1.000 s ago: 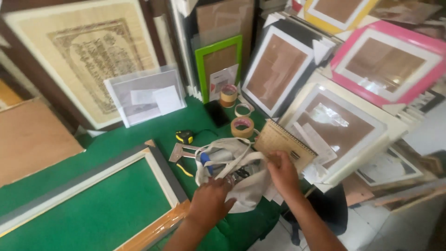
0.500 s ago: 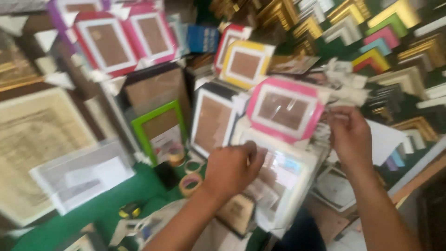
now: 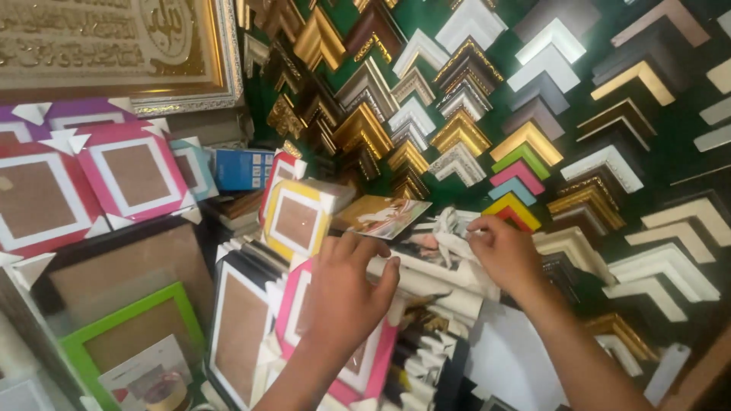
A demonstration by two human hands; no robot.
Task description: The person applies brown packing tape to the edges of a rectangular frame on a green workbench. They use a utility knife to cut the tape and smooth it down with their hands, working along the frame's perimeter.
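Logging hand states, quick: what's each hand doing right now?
Left hand: open, fingers spread flat on the pink frame, gripping nothing.
Right hand: fingers pinched at the white wrapped bundle; a firm hold cannot be told.

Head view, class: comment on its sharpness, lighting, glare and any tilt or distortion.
Head view: mostly sharp, though the left hand and right hand are slightly soft; lighting is even and diffuse, with weak shadows; small bright glints sit on the gold corner frame samples on the dark green wall; the scene is tilted, with the pink and white picture frame leaning; lower corners darken.
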